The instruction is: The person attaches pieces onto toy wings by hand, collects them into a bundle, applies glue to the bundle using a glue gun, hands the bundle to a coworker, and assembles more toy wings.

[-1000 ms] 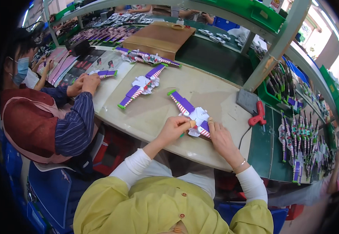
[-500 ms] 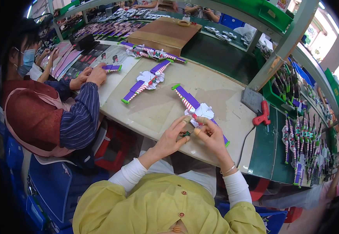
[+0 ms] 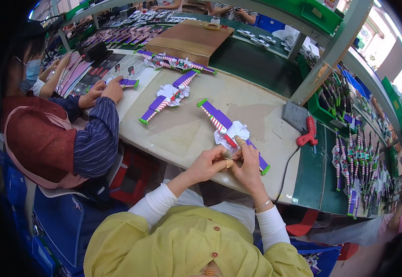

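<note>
Your left hand (image 3: 209, 162) and right hand (image 3: 246, 167) meet at the near edge of the worktop (image 3: 182, 134), fingertips pressed together around something small at the lower end of the white centre piece of the toy wing set (image 3: 231, 133). What exactly sits between the fingers is too small to make out, so I cannot tell whether you are pinching a loose part or the toy's own edge. Your right forefinger lies up along the white middle.

The wing set itself lies flat on the worktop, running from its green-tipped end toward the middle of the surface down to the other green tip near the right-hand near corner, just right of your right hand.

As a judgement: the purple, red-and-white striped wings already look joined to the white centre, so the bulk of this piece seems built, and what is left appears to be a small fitting at that centre.

A second wing set (image 3: 167, 97) lies further in toward the far left (it looks whole), and a red glue gun (image 3: 308, 133) rests untouched at the right edge. The co-worker's hand (image 3: 113, 88) at the left edge rests on another small piece.
</note>
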Action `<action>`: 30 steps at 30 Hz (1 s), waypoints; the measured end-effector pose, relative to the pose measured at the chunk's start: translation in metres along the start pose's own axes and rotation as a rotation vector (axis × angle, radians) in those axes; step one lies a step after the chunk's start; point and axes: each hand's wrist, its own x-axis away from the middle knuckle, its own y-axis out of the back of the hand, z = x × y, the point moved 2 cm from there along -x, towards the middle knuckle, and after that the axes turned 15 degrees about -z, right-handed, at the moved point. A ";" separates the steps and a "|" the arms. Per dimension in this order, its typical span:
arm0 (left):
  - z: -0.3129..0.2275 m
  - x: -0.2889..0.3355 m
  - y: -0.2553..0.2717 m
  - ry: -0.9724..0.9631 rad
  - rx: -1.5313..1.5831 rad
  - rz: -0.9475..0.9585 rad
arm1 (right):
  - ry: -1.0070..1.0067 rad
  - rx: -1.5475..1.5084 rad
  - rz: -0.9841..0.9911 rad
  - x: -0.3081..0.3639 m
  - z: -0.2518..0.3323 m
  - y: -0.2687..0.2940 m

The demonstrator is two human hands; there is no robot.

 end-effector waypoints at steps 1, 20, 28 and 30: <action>0.000 -0.002 0.000 -0.001 0.002 0.000 | -0.088 -0.066 0.012 0.001 0.002 0.001; -0.001 -0.008 -0.008 -0.324 -0.377 -0.142 | -0.607 -0.559 0.072 -0.001 -0.028 -0.005; -0.004 -0.007 -0.009 -0.658 -0.704 -0.450 | -0.589 -0.570 -0.018 -0.002 -0.028 -0.010; -0.004 -0.007 -0.008 -0.631 -0.704 -0.474 | -0.589 -0.479 -0.024 -0.004 -0.025 -0.009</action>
